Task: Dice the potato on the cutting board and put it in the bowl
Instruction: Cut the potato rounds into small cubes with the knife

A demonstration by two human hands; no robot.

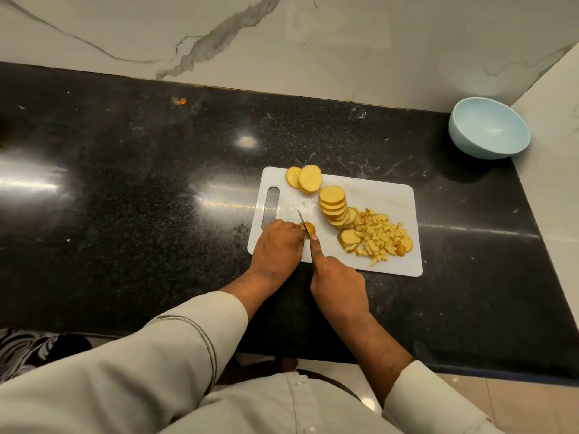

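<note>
Potato end piece sits near the front-left corner of the white cutting board, where we pin it under the curled fingertips of our left hand; that grip is closed on the piece, which shows only partly past the fingers. Our right hand wraps the knife handle, hidden inside the fist, with the index finger stretched along the spine. The knife blade points away from us and stands against the right side of the end piece.

On the board to the right: a leaning row of potato slices running from the middle toward the front, and two further rounds lying at the far edge, one overlapping the other. A heap of diced potato covers the right front part of the board, with a few slices at its left edge.

The board lies on the black counter, toward its right half, close to the front edge. A pale blue bowl stands in the far right corner of the counter, well apart from the board; nothing shows inside it. Our light sleeves fill the lower frame.
</note>
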